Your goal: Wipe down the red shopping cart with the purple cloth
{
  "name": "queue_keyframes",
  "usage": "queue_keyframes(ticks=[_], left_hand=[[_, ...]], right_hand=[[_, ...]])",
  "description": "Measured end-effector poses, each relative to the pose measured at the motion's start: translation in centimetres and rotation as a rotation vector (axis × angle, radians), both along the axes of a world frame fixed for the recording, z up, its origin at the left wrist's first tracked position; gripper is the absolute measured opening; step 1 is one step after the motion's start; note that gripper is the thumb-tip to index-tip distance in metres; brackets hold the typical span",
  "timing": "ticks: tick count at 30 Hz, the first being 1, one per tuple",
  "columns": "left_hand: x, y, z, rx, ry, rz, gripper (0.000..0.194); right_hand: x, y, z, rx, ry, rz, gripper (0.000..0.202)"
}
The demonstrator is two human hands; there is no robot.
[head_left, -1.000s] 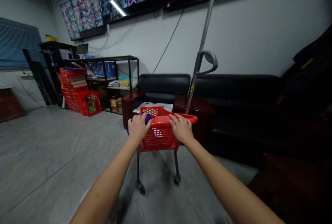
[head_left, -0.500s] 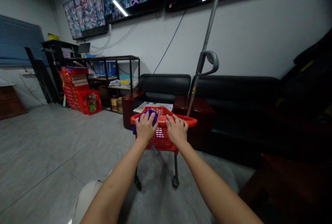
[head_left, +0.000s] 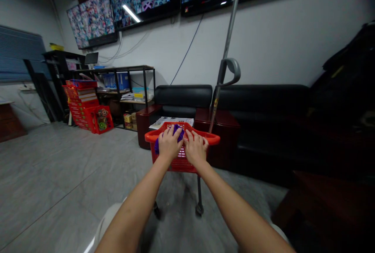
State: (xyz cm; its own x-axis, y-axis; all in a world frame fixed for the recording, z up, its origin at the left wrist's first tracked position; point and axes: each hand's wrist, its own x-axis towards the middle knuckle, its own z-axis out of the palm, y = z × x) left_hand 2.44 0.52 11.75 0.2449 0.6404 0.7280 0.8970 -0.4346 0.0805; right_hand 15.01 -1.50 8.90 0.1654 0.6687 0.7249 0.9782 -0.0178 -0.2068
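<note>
A small red shopping cart (head_left: 182,166) with a plastic basket and wheeled metal legs stands in front of me. My left hand (head_left: 168,144) presses a purple cloth (head_left: 179,132) onto the cart's red handle (head_left: 215,139), left of its middle. Part of the cloth hangs down beside that hand, the rest is hidden under the palm. Just to the right, my right hand (head_left: 195,147) curls its fingers over the same handle. The two hands are close together. The basket's inside is mostly hidden by the hands and handle.
Behind the cart are a black sofa (head_left: 184,96) and its dark red armrest (head_left: 218,122). A long metal pole (head_left: 230,30) with a grey grip leans there. Red boxes (head_left: 83,106) and a shelf (head_left: 123,68) stand at left. A dark wooden piece of furniture (head_left: 319,194) is low right.
My left hand has slid right along the handle with the purple cloth, closer to my right hand. My right hand has shifted slightly left. The view has moved a little.
</note>
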Motion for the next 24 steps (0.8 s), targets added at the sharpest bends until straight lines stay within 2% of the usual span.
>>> queue_keyframes(ticks=[2, 4, 5, 7, 9, 11, 13, 16, 18, 21, 24], left_hand=[[-0.5, 0.3, 0.4, -0.020, 0.060, -0.075, 0.042], [-1.9, 0.7, 0.9, -0.064, 0.107, -0.125, 0.043], [-2.8, 0.8, 1.2, -0.091, 0.120, -0.137, 0.043], [-4.3, 1.0, 1.7, -0.140, 0.117, -0.123, 0.044], [-4.9, 1.0, 1.9, -0.171, 0.089, -0.078, 0.043], [-4.3, 0.8, 2.0, -0.178, 0.060, -0.039, 0.044], [-2.6, 0.5, 2.0, -0.169, 0.045, -0.026, 0.047], [0.1, 0.2, 2.3, -0.165, 0.085, -0.079, 0.051], [0.8, 0.3, 2.7, -0.193, 0.132, -0.144, 0.050], [-0.4, 1.2, 3.5, -0.256, 0.170, -0.238, 0.045], [-3.1, 2.3, 3.9, -0.302, 0.129, -0.226, 0.043]], right_hand=[[1.5, -0.2, 0.2, -0.038, -0.041, 0.066, 0.047], [3.6, -0.5, 0.3, -0.092, -0.101, 0.156, 0.048], [4.8, -0.6, 0.4, -0.104, -0.108, 0.159, 0.047], [6.8, -0.8, 0.3, -0.091, -0.062, 0.068, 0.045], [7.8, -0.8, 0.0, -0.105, -0.057, 0.068, 0.045], [7.7, -0.7, -0.3, -0.087, -0.036, 0.060, 0.044], [6.8, -0.7, -0.5, -0.065, -0.021, 0.052, 0.042], [5.8, -0.7, -0.6, -0.052, -0.022, 0.045, 0.040], [5.8, -0.8, -0.5, -0.047, -0.032, 0.036, 0.039], [6.3, -0.9, -0.5, -0.038, -0.049, 0.038, 0.038], [6.5, -0.9, -0.7, -0.017, -0.044, 0.047, 0.038]])
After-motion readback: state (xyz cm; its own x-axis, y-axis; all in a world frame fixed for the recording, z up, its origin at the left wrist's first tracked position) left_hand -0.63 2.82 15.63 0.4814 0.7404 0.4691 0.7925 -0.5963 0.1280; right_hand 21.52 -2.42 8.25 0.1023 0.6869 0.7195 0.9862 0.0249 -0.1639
